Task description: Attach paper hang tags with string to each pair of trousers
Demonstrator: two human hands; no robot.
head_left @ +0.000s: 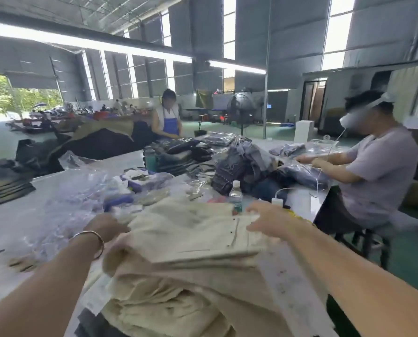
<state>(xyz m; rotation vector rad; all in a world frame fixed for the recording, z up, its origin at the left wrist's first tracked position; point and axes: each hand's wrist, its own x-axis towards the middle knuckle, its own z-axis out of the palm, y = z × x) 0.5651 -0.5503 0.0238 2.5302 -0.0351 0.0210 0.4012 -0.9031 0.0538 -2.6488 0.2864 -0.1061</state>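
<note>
Your left hand (pixel 105 227) and right hand (pixel 264 218) sit at either end of the top pair of cream trousers (pixel 193 229) on the pile, but blur keeps me from telling whether your fingers grip the cloth or only rest on it. No hang tag or string shows near your fingers, so I judge this pair untagged, with the stack beneath it left to do.

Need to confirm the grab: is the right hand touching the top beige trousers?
Touching. The head view shows the right hand lying on the far right edge of the top beige trousers, no gap between them.
</note>
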